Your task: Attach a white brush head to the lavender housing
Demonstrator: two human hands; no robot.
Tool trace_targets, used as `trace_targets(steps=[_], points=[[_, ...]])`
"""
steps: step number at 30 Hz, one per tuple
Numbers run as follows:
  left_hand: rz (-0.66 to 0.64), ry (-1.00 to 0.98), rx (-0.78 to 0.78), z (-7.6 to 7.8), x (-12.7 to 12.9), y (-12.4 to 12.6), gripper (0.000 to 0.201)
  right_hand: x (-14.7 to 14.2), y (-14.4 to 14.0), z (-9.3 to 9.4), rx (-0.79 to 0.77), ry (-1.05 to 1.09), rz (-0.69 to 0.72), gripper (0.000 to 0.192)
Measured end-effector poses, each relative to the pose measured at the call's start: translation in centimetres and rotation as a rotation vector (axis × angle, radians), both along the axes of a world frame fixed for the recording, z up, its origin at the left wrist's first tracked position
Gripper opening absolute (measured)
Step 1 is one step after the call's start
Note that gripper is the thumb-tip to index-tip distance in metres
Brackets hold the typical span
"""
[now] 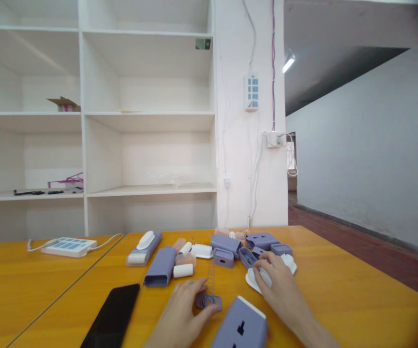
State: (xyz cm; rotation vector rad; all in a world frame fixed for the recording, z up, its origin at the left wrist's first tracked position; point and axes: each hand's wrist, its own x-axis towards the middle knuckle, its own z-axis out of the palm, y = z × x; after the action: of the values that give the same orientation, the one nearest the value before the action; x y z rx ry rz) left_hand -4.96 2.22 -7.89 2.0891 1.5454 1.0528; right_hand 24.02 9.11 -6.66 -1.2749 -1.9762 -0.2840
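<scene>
Over a small purple-grey plastic frame point(199, 302) is my left hand point(180, 311), thumb on its near edge and index finger behind it. A thin coil spring point(211, 278) stands up from that frame. Farther right, my right hand point(281, 290) bends its fingers over a white plastic piece point(251, 282), thumb and index close together at its edge; the palm partly hides it. Between my hands, at the near edge, lies a purple-grey casing point(243, 325) with a dark cut-out and white end. A second white piece point(290, 263) with a wavy edge shows past my right hand.
An open-ended purple sleeve point(160, 267), white rollers point(183, 270), and several purple housings point(225, 244) lie across the table point(339, 290). A black phone point(112, 316) is at the left front. A white power strip point(70, 246) sits farther left. Shelves point(151, 189) stand behind.
</scene>
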Motion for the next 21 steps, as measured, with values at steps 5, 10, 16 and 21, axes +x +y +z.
trace_targets(steps=[5, 10, 16, 21], points=[[0.004, -0.017, -0.013, 0.3, 0.0, -0.2, 0.056, 0.6, 1.1, -0.7, 0.013, -0.014, -0.057, 0.009], [0.044, -0.065, -0.016, 0.4, 1.0, -0.1, 0.051, 0.0, 1.3, 0.1, 0.002, -0.062, -0.123, 0.016], [0.08, -0.195, -0.004, 0.7, 1.7, 0.0, 0.048, -1.6, 2.9, 2.3, -0.08, -0.176, -0.277, 0.023], [0.056, -0.296, 0.043, 0.9, 2.5, 0.1, 0.051, -2.7, 3.8, 2.0, -0.145, -0.261, -0.395, 0.028]])
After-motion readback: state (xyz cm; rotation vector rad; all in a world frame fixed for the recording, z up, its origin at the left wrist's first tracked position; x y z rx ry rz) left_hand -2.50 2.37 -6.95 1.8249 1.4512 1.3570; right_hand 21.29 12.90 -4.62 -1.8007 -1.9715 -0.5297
